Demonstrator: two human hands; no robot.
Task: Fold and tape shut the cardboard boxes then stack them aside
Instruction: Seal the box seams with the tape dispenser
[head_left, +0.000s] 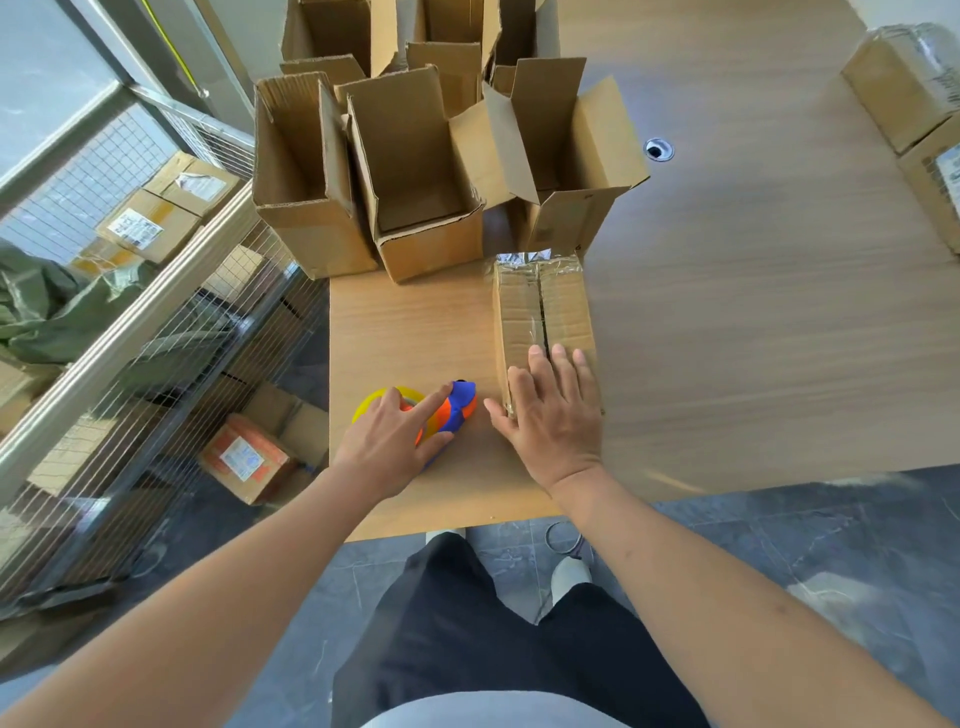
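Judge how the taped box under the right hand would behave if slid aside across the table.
The taped box lies flat on its long side, so it should slide without tipping. Its creased cardboard suggests it is light and may dent under pressure. The glossy tape could be slippery under the right hand.

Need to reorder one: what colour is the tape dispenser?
Orange and blue tape dispenser, yellow roll; head view.

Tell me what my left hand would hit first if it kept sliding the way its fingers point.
The left hand rests on the orange and blue tape dispenser, fingers aimed up and right. Past the dispenser, the closed, taped cardboard box under the right hand probably comes first, though depth is uncertain.
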